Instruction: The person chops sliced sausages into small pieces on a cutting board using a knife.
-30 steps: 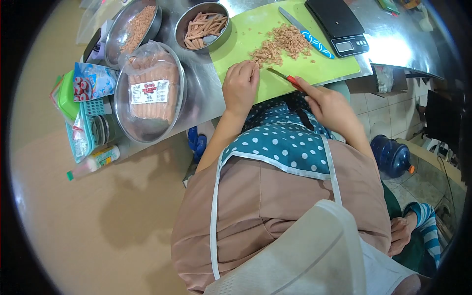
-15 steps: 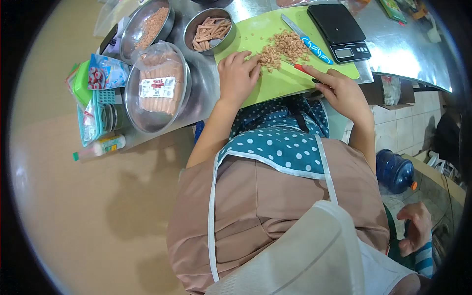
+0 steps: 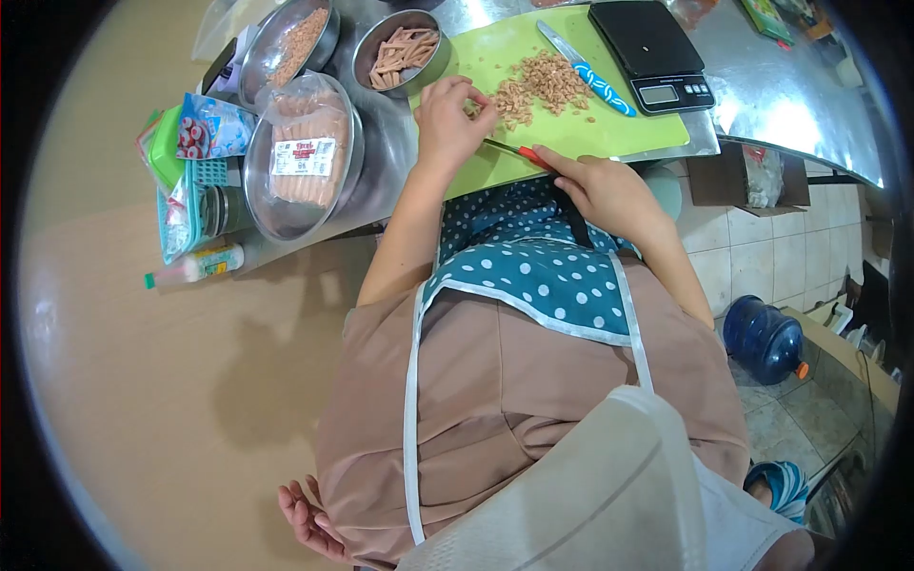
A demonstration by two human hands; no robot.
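Note:
My right hand (image 3: 605,190) is closed around a knife with a red handle (image 3: 535,157), held low over the front of the green cutting board (image 3: 619,136). The blade points left toward my left hand (image 3: 452,122), whose fingers are curled at the board's left side. What those fingers hold, if anything, is hidden. Just beyond lies a heap of finely chopped sausage (image 3: 547,81). Behind the heap rests a second knife with a blue and white handle (image 3: 602,88). A steel bowl (image 3: 440,68) at the board's left corner contains sausage strips (image 3: 405,52).
Left of the board, a metal bowl (image 3: 354,176) holds packaged sausages (image 3: 305,152); another bowl (image 3: 328,43) holds chopped bits. A black kitchen scale (image 3: 647,43) stands at right. Beside the table are a blue basket (image 3: 205,176) and a bottle (image 3: 214,262). Another person's hand (image 3: 314,519) shows lower left.
My right hand and the red-handled knife have moved left and toward me. My left hand has shifted slightly left, its fingers more curled. Another person's hand left the lower right; one appears lower left.

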